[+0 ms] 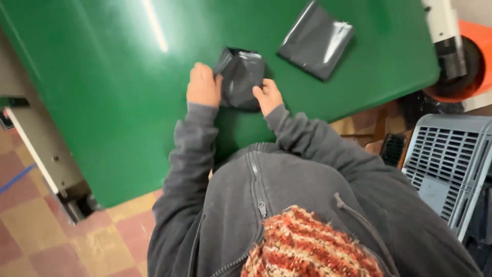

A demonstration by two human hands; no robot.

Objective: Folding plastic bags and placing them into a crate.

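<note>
Checkered tile floor (31, 225) below, a big green table (102, 102) tilted across the view, and we're looking down over a grey hoodie (287, 195) and a red-and-cream knit scarf (307, 246). Off to the right, a grey slatted crate (446, 159) beside the table. Now the hands: the left hand (203, 86) is curled shut on one edge of a small dark bag (242, 77), fingers bunched tight; the right hand (268, 96) pinches the bag's lower corner, fingers closed on the plastic. The bag sits on the table between both hands, puffed and crumpled, top flap loose, so by my read it's only partly handled. Farther out lies a second bag (315, 38), flat, apparently done, well apart. Beyond the far corner, something orange (479, 56).
</note>
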